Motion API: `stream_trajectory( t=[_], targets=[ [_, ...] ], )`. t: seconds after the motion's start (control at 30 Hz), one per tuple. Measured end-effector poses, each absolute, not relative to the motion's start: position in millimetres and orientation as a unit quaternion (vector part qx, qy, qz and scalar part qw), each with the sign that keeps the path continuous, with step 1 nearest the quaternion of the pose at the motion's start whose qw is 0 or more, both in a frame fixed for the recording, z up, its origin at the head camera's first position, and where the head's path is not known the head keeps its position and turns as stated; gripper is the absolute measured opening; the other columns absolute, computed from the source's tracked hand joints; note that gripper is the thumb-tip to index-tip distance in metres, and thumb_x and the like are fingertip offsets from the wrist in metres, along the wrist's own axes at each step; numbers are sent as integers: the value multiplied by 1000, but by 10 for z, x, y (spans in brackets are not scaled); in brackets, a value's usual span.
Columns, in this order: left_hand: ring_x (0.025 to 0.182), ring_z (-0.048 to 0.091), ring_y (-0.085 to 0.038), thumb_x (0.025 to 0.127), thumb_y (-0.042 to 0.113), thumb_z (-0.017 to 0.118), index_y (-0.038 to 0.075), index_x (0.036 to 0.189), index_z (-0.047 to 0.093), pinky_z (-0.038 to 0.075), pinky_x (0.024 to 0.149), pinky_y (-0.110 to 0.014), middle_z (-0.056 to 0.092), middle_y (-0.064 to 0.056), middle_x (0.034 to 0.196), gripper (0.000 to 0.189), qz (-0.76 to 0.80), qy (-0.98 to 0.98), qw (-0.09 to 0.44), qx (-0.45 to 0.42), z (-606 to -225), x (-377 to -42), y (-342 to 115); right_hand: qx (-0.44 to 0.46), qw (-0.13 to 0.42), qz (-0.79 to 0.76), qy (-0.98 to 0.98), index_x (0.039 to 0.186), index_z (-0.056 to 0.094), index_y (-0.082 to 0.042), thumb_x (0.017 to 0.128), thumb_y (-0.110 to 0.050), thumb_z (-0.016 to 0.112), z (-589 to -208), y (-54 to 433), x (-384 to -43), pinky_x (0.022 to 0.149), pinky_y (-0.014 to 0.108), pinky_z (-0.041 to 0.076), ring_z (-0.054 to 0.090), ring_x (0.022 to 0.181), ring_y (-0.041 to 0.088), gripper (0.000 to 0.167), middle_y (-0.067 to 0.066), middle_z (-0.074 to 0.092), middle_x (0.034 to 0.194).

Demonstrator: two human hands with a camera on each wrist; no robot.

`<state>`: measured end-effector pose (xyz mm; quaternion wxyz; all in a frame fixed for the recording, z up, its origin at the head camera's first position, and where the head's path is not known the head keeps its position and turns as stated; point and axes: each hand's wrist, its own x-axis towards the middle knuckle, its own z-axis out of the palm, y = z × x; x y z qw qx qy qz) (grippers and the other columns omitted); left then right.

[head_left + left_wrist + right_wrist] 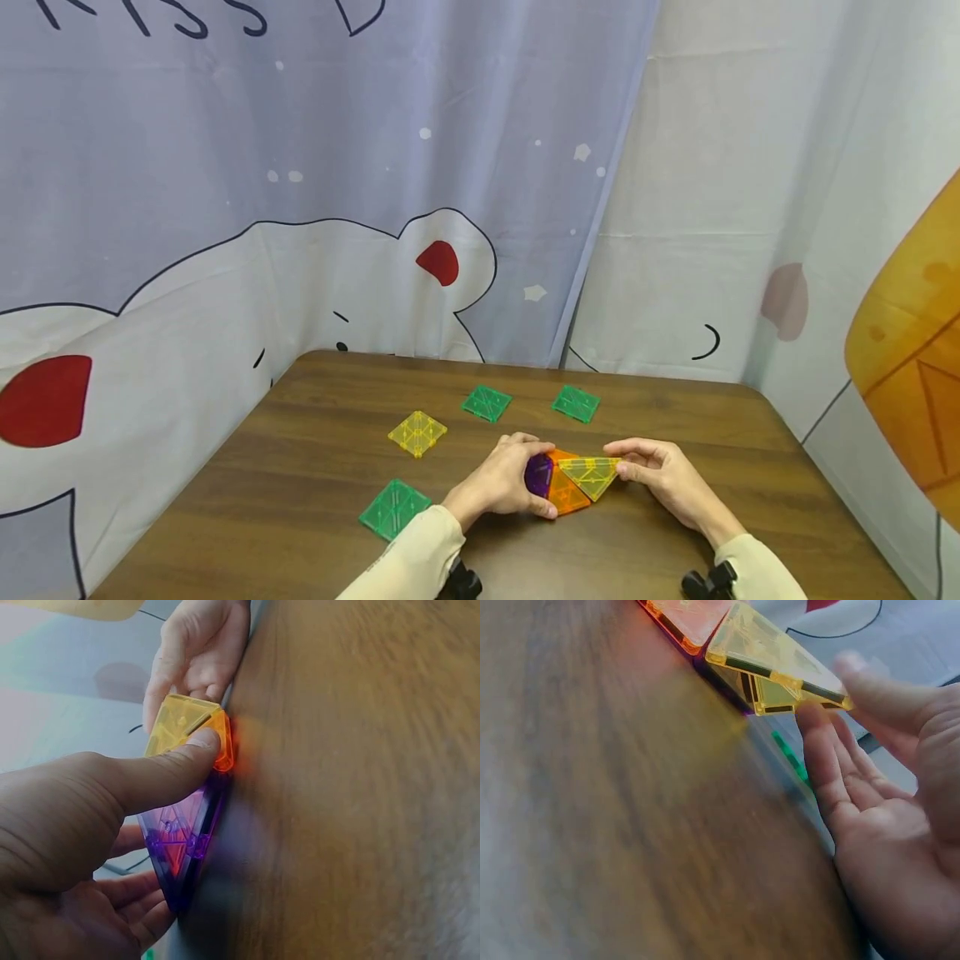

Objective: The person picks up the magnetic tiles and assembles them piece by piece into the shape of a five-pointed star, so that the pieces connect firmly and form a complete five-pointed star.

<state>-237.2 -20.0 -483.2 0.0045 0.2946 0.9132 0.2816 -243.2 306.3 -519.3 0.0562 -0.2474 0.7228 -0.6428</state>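
My left hand (pixel 498 479) grips a small build of see-through triangular magnetic tiles, its thumb at the front and fingers behind. In the head view, a purple tile (pixel 538 475) is on the build's left side and an orange tile (pixel 567 493) faces forward. My right hand (pixel 671 483) pinches the right corner of a yellow triangular tile (pixel 590 475) between thumb and fingers. That yellow tile slants against the build's right side, overlapping the orange one in the head view. In the left wrist view, the thumb covers part of the orange piece.
Two green square tiles (pixel 487 403) (pixel 576 403) lie toward the back of the wooden table (pixel 300 467). A yellow square tile (pixel 417 433) lies left of the build, and another green square tile (pixel 394 509) is beside the left forearm. Printed curtains (pixel 360 275) hang behind the table.
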Motion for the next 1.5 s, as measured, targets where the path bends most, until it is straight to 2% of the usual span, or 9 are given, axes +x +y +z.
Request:
stream_trajectory(
  t=[0.23, 0.53, 0.7, 0.8, 0.87, 1.03, 1.17, 1.3, 1.5],
  targets=[
    [138, 58, -29, 68, 37, 110, 7, 154, 65, 48, 121, -39, 62, -11, 155, 102, 280, 917, 12, 284, -4783, -2379, -260, -232, 8, -667, 708, 147, 51, 24, 117, -9, 55, -5201, 3058, -2497, 87, 27, 63, 70, 107, 14, 44, 25, 68, 138],
    [140, 58, -28, 68, 35, 111, 5, 154, 65, 46, 123, -40, 65, -7, 156, 103, 274, 915, 32, 296, -4746, -2409, -375, -178, -101, -569, 797, 143, 68, 7, 112, -17, 70, -5198, 3052, -2703, 89, 26, 62, 72, 115, 14, 40, 26, 68, 145],
    [143, 59, -27, 69, 33, 110, 5, 155, 65, 45, 124, -40, 65, -5, 157, 101, 263, 910, 45, 317, -4737, -2435, -416, -168, -158, -463, 856, 140, 75, -5, 107, -19, 78, -5218, 2979, -2872, 92, 20, 55, 71, 120, 19, 36, 14, 72, 140],
    [141, 62, -23, 71, 31, 110, 6, 155, 65, 47, 122, -35, 66, -5, 156, 99, 256, 906, 53, 333, -4734, -2445, -432, -190, -169, -417, 873, 141, 75, -9, 105, -16, 80, -5235, 2889, -2952, 91, 29, 59, 70, 123, 30, 37, 11, 71, 142],
    [139, 64, -19, 71, 29, 109, 6, 155, 65, 49, 120, -32, 67, -5, 156, 97, 252, 904, 58, 341, -4728, -2450, -441, -214, -162, -390, 881, 144, 73, -10, 104, -16, 81, -5241, 2823, -2982, 98, 41, 60, 67, 131, 35, 41, 10, 68, 148],
    [138, 64, -16, 73, 25, 109, 7, 156, 64, 48, 120, -31, 67, -4, 156, 96, 250, 901, 76, 346, -4683, -2449, -464, -265, -135, -325, 898, 157, 64, -13, 107, -19, 78, -5233, 2701, -2985, 117, 74, 39, 51, 147, 43, 52, 11, 60, 161],
    [139, 62, -15, 73, 23, 108, 9, 159, 62, 48, 121, -31, 65, -3, 158, 98, 239, 903, 81, 348, -4649, -2454, -473, -277, -127, -290, 907, 160, 61, -13, 108, -21, 76, -5210, 2675, -2963, 110, 75, 35, 48, 143, 44, 55, 14, 59, 158],
    [139, 62, -15, 73, 22, 108, 11, 159, 62, 48, 120, -31, 65, -2, 158, 98, 232, 904, 83, 349, -4638, -2466, -465, -271, -139, -281, 910, 151, 70, -13, 107, -23, 77, -5218, 2700, -2980, 110, 67, 40, 51, 137, 39, 46, 9, 61, 146],
    [136, 63, -13, 73, 24, 108, 12, 159, 62, 49, 119, -31, 66, -1, 157, 98, 228, 905, 83, 349, -4634, -2478, -460, -226, -180, -321, 902, 117, 82, -14, 101, -9, 83, -5240, 2739, -2969, 102, 57, 58, 66, 121, 33, 17, 8, 67, 129]
  ],
)
